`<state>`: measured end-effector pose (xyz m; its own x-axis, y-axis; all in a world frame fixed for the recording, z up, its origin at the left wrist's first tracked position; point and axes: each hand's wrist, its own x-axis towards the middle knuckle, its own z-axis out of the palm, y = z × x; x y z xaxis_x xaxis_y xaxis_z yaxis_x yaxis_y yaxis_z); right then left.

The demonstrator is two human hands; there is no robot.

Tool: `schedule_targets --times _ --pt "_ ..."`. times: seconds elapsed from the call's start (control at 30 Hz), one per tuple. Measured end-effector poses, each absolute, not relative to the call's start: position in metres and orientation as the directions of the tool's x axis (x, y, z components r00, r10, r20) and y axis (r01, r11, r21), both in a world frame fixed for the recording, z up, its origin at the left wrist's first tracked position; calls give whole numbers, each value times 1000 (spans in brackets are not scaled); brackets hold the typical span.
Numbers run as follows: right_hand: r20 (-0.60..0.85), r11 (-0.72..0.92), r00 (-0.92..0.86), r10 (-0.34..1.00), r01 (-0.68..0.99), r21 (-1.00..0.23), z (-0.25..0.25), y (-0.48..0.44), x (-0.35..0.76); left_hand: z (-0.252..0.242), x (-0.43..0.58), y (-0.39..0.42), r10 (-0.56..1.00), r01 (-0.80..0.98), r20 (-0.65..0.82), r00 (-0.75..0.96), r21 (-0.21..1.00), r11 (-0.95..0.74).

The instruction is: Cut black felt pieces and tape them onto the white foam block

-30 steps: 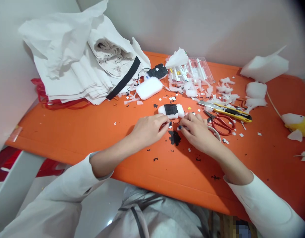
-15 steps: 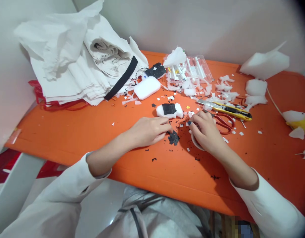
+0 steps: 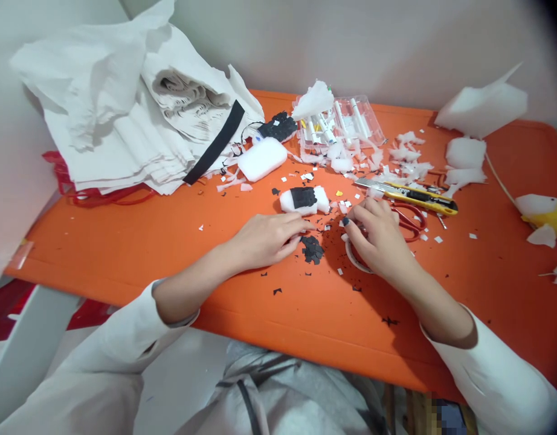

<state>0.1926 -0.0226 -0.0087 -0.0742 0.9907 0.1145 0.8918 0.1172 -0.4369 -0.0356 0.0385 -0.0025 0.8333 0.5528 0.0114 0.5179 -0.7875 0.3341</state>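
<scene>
My left hand (image 3: 278,240) rests low over the orange table (image 3: 179,238). Its index finger is stretched out and the thumb stands a little apart, with nothing visible between them. Just beside the fingertips lies a small heap of black cut pieces (image 3: 313,249). Above them sits a white foam shape (image 3: 287,201) with a black band of pieces (image 3: 303,197) around its middle. My right hand (image 3: 373,232) is curled, a small dark piece (image 3: 346,222) at its thumb tip. Under that hand a white ring (image 3: 353,257) is partly hidden.
Beyond my right hand lie red-handled scissors (image 3: 412,222) and a yellow utility knife (image 3: 417,198), blade out. White scraps (image 3: 408,154) and a clear box of markers (image 3: 339,124) lie farther back. White sheets (image 3: 110,145) with a black strip (image 3: 215,145) fill the back left.
My left fingers have lifted off the edge of the black heap and the index finger has straightened. My right hand stays nearly still. The whole view has shifted slightly.
</scene>
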Motion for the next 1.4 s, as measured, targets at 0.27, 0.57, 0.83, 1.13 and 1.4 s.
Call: schedule_targets --times 0.27,0.57,0.83,1.13,1.4 --pt "98 118 -85 992 904 -411 -8 -23 193 -2 -36 37 538 516 -25 843 323 -793" --pt "96 131 -101 990 908 -399 -10 -24 191 -3 -37 38 566 539 49 823 245 -806" --pt "-51 212 -260 964 871 -443 -6 -24 192 0 -37 37 553 536 34 833 201 -820" --pt "-147 281 -349 925 893 -351 -3 -23 181 0 -35 35 557 541 13 831 221 -812" --pt "-127 306 -341 931 923 -233 -6 -23 168 -1 -35 35 567 551 6 824 226 -803"
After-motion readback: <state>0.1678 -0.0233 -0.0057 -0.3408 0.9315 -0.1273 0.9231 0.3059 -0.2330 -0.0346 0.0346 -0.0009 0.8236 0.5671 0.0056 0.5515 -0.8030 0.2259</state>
